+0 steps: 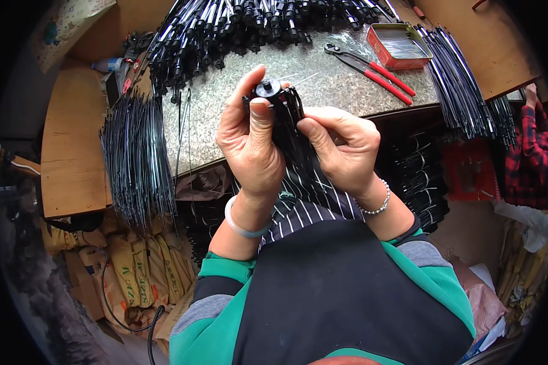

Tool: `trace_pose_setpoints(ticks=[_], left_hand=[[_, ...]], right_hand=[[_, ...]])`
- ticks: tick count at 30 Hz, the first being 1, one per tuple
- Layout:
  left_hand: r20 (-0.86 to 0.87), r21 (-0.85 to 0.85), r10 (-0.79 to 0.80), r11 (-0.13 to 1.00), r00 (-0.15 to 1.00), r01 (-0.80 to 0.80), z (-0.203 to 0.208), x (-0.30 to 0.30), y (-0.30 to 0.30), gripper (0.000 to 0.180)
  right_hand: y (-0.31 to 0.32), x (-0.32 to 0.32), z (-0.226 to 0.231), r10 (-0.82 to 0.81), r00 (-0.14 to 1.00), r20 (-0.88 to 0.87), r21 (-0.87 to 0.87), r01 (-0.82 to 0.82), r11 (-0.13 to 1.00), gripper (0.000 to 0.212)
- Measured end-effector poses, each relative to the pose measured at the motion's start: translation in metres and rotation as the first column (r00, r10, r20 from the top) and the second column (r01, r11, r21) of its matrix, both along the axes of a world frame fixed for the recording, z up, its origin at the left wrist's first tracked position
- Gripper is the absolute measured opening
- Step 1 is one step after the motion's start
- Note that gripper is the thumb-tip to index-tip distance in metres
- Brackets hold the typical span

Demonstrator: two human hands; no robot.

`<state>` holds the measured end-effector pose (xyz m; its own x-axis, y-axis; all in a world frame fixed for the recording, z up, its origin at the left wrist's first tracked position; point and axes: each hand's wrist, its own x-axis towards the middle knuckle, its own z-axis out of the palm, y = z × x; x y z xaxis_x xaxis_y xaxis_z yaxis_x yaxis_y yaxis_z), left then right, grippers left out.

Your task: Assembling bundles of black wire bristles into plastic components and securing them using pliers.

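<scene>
My left hand (249, 152) is closed around the top of what looks like an umbrella frame, its fingers and thumb on either side of a round grey hub (268, 88). Black ribs (293, 143) hang from the hub in a bunch toward my lap. On the right, the thumb and forefinger of my right hand (347, 143) pinch at the edge of these ribs, just below the hub. A thin pale wire (303, 79) sticks out past the hub to the right. My fingers partly hide the hub's sides and the exact spot pinched.
Red-handled pliers (380, 78) and a red tin (402, 52) of thin wires lie on the speckled worktop (341, 91). Silver shafts with black ends (249, 27) are heaped behind. Bundles of black rods overhang at left (140, 158) and right (463, 85). Someone's checked sleeve (526, 146) shows far right.
</scene>
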<state>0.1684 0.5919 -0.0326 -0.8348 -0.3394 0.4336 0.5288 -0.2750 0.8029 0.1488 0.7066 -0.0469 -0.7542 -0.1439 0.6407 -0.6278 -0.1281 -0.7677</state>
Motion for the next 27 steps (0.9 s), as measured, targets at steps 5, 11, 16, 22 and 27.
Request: trace_pose_setpoints(ticks=[5,11,16,22,27], left_hand=[[-0.023,0.087,-0.086,0.992,0.996,0.088,0.001,0.002,0.002,0.039],[-0.026,0.133,-0.240,0.961,0.970,0.241,0.005,-0.002,-0.007,0.042],[-0.045,0.211,-0.239,0.947,0.970,0.243,0.004,-0.003,-0.002,0.043],[0.001,0.051,-0.129,0.990,0.992,0.129,-0.010,-0.006,-0.006,0.041],[-0.321,0.286,-0.556,0.715,0.767,0.638,0.000,-0.022,-0.022,0.061]], right_hand=[[-0.003,0.005,0.006,-0.152,0.985,-0.076,0.096,0.159,0.983,0.011],[-0.001,-0.007,0.002,0.270,0.932,0.241,-0.244,-0.211,0.947,0.009],[-0.002,-0.007,-0.010,0.388,0.881,0.271,-0.337,-0.291,0.896,0.010],[-0.010,-0.006,-0.004,0.247,0.926,0.286,-0.260,-0.173,0.950,0.018],[-0.022,0.011,-0.022,0.178,0.936,0.302,-0.203,-0.120,0.972,0.043]])
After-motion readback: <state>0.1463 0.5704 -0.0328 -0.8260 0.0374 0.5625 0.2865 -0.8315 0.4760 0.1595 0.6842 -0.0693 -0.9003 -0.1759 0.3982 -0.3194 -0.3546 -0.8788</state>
